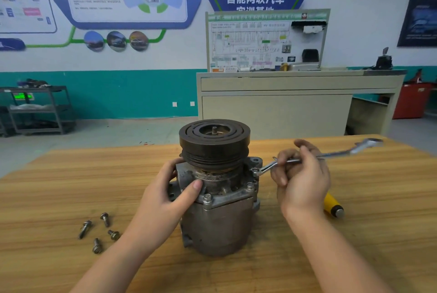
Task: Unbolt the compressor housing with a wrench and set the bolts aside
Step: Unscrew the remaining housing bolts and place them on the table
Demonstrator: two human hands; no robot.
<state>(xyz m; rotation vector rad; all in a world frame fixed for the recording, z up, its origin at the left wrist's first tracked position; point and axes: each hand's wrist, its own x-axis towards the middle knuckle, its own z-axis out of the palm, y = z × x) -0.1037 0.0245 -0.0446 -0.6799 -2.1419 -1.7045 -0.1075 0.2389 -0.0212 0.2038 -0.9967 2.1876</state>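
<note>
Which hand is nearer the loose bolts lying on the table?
Left. The left hand grips the compressor just right of the loose bolts; the right hand holds the wrench on the compressor's far side.

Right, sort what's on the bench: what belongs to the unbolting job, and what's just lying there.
In the job: compressor, wrench held in right hand, left hand steadying the housing, four loose bolts, seated flange bolts.

Lying about: yellow-handled tool on wooden table.
</note>
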